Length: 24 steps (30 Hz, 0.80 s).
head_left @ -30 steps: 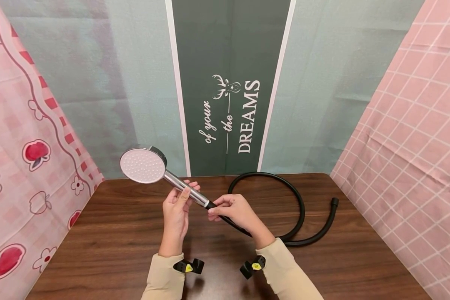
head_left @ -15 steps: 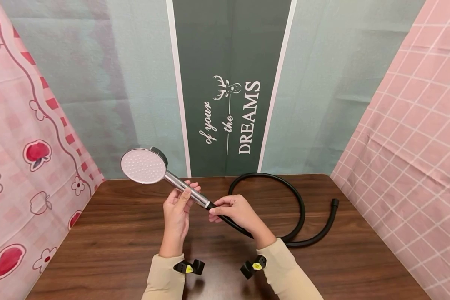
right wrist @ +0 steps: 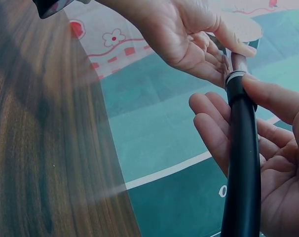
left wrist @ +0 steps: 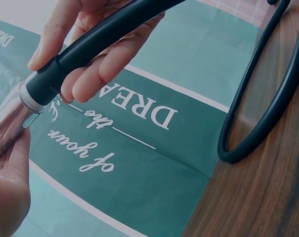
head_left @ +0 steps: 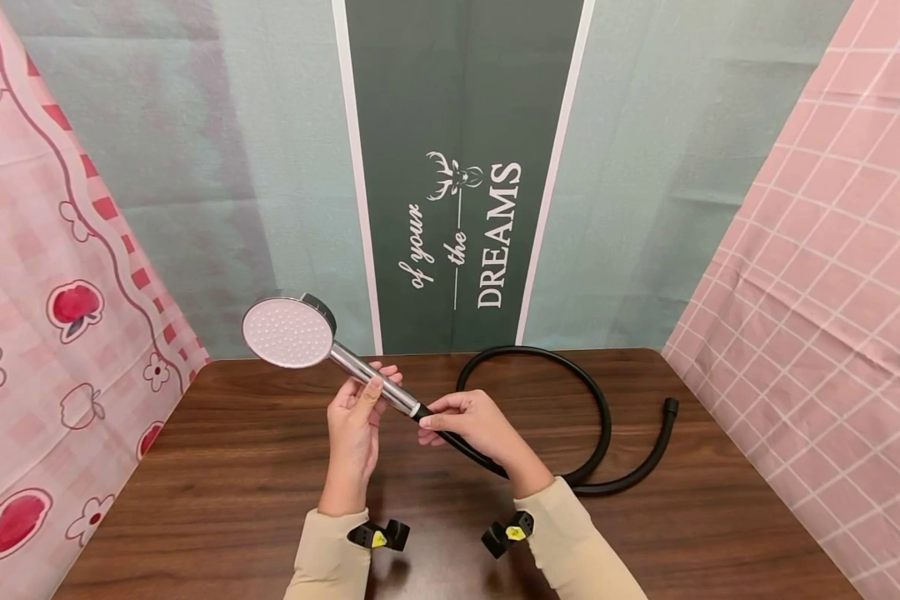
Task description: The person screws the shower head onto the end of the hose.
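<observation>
Sleeves [head_left: 333, 550] in cream come first, reaching in over the near part of the wooden surface [head_left: 210, 500], each wearing a black wrist device [head_left: 378, 535] with a yellow mark at the cuff. Just beyond, here's the meeting point! Right hand [head_left: 474, 423]: thumb and fingers pinching the black hose [head_left: 605, 417] close to its collar. Left hand [head_left: 354, 421]: a firm hold on the shower head [head_left: 288, 333], thumb laid along the chrome handle, fingers curled behind it. And look at that joint, well lit from the left wrist: black collar up against a white ring [left wrist: 28, 96] at the handle's foot, the two in line.

Shower head next, and it's up off the surface, tilted, its pale nozzle face turned to the head camera and seen across the far edge, toward the far left corner. From the right hand the hose slopes down toward the right, passes by the wrist, and swings a wide loop that comes up to the far edge. Its free end lies just inside the right edge, near the far right corner.

Past the far edge, a dark green panel [head_left: 457, 83] reads "DREAMS" in white, turned sideways, flanked by blue-green fabric [head_left: 292, 167]. Pink cloth closes both sides: apples and flowers on the left cloth [head_left: 37, 208], white grid on the right cloth [head_left: 817, 292].
</observation>
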Each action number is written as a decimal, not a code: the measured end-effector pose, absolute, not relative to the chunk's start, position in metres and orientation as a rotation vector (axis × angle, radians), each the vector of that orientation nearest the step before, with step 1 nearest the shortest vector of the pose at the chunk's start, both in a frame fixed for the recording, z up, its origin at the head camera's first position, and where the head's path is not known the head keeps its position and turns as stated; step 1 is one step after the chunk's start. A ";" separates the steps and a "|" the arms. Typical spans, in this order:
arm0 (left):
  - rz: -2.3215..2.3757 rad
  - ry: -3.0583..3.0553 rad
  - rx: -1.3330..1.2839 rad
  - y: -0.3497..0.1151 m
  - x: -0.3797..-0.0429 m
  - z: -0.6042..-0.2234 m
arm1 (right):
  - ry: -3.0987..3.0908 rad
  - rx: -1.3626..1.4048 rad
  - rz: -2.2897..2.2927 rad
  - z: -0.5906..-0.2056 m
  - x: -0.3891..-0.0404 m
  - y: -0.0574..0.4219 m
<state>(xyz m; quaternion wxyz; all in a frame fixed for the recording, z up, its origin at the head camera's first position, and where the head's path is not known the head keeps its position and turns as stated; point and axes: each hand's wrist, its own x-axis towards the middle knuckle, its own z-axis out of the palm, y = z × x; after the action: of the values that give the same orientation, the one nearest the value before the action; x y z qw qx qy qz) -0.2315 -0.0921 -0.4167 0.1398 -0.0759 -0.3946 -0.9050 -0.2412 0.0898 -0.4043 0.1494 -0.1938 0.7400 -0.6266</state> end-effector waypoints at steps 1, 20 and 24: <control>-2.615 -1.141 -0.219 -0.092 -0.231 -0.417 | 2.129 -0.558 -1.798 -0.404 -0.241 0.090; -2.613 -1.149 -0.226 -0.093 -0.231 -0.417 | 2.099 -0.538 -1.814 -0.404 -0.240 0.090; -2.614 -1.147 -0.223 -0.093 -0.231 -0.417 | 2.106 -0.541 -1.799 -0.403 -0.241 0.090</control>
<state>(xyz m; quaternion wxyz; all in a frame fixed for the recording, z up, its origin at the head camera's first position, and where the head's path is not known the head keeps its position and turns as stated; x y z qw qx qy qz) -0.2313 -0.0934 -0.4167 0.1387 -0.0771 -0.3969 -0.9040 -0.2407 0.0897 -0.4032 0.1591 -0.1893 0.7369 -0.6292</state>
